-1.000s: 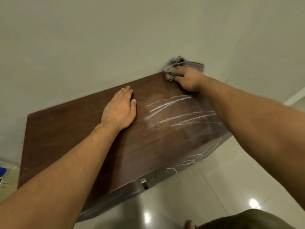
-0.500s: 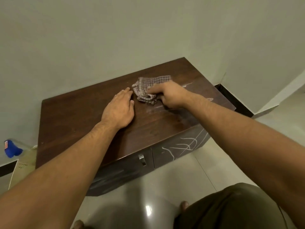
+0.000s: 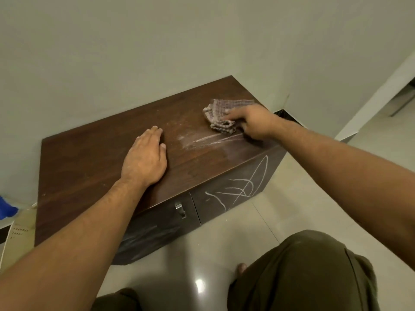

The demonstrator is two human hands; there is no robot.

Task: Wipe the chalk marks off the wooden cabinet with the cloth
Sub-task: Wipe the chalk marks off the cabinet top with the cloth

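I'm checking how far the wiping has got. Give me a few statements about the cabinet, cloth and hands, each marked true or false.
1. The right hand presses the cloth on the cabinet top. True.
2. The left hand holds a second cloth. False: it lies flat and empty on the top.
3. Chalk lines remain on the right door front. True.
4. The top is fully clean. False: a chalk smear remains beside the cloth.

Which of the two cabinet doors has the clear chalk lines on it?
The right door, below the cloth. It carries crisp white crossing lines; the left door, by the metal handle, shows only faint smears.
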